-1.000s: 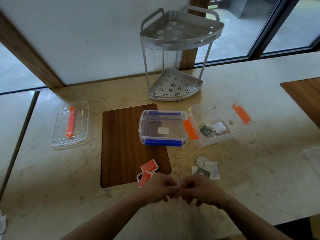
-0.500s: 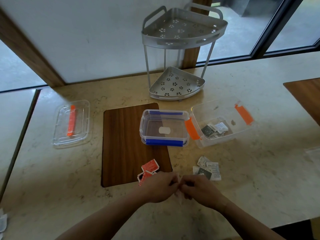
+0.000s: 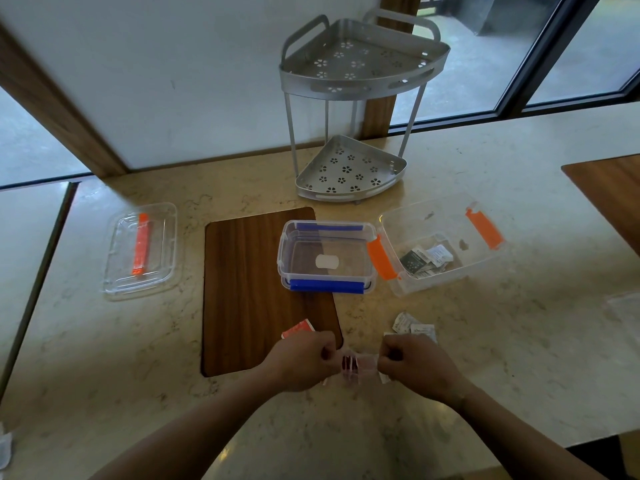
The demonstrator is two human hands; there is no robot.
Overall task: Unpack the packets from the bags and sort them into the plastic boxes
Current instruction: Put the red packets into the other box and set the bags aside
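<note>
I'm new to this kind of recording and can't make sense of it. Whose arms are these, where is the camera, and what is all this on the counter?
There is no machine here. A camera worn on a person's head looks down at their own arms. The left hand and right hand together pinch a small clear bag with something red inside, stretched between them. On the counter stand a blue-clipped box with its lid on and an open orange-clipped box holding white and dark packets. More white packets lie loose by the right hand, a red packet by the left. A spare lid lies far left, a metal corner rack behind.
</note>
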